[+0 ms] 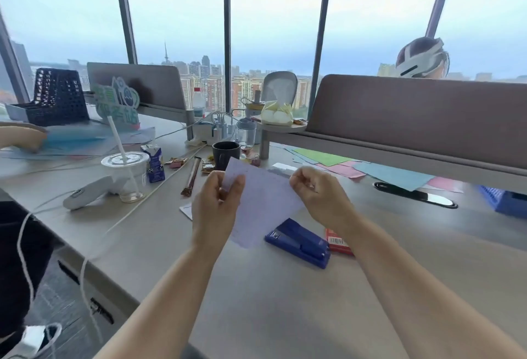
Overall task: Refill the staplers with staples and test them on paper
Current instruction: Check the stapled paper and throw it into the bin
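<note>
Above desk [285, 307], both grips [216, 204] [319, 196] on paper [265, 199]

Grey desk [285, 296] under blue stapler [299, 241], red box [338, 241], cup [127, 176].

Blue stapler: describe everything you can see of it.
The blue stapler looks plastic, dark blue, with a metal piece showing at its left end. It lies flat and apparently closed on the grey desk, angled diagonally, below the lavender paper that the left hand and right hand hold; neither touches it. A red box sits beside it.
</note>
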Available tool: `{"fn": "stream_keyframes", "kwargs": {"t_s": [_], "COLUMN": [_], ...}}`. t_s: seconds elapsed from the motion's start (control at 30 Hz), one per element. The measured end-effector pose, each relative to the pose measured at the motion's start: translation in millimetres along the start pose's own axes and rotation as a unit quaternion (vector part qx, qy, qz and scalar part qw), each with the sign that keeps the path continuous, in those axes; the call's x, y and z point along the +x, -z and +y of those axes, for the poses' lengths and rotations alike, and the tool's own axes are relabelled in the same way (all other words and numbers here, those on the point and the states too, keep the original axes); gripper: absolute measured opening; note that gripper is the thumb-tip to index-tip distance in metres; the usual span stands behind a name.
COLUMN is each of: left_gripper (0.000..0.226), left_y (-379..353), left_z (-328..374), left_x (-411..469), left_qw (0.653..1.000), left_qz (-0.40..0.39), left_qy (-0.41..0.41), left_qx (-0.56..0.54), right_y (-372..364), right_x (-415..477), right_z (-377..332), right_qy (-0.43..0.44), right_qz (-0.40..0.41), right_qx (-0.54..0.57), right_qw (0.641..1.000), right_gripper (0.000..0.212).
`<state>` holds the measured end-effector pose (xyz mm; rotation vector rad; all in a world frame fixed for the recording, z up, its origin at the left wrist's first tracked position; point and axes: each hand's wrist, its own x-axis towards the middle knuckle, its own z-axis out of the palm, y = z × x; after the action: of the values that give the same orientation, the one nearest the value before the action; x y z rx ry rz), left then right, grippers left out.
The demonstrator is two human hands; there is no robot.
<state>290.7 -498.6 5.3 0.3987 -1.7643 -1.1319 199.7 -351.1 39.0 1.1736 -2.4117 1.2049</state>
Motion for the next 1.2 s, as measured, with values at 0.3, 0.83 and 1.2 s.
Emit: {"fn": "stream_keyframes", "kwargs": {"t_s": [0.3, 0.83, 1.2], "left_gripper": [0.031, 0.031, 0.039], "left_y": [-47.4, -119.8, -172.4], "left_z": [13.0, 39.4, 82.6], "left_x": [-6.7, -35.0, -86.9], "left_qw": [0.995, 0.958, 0.926], "left_qz": [-0.046, -0.190, -0.272], "left_qy": [0.034, -0.123, -0.130], "left_qx": [-0.075, -0.173, -0.228], "right_y": [42.6, 130.3, 191.3], "right_x": [-18.6, -80.4, -154.8], "right_z": [17.3, 68.0, 90.4], "right_qy": [-0.058, 0.132, 0.062], "right_qz": [0.021, 0.290, 0.320], "right_qx": [0.069, -0.182, -0.279], "right_qw": [0.996, 0.930, 0.903], "right_gripper": [0.032, 0.012, 0.011]}}
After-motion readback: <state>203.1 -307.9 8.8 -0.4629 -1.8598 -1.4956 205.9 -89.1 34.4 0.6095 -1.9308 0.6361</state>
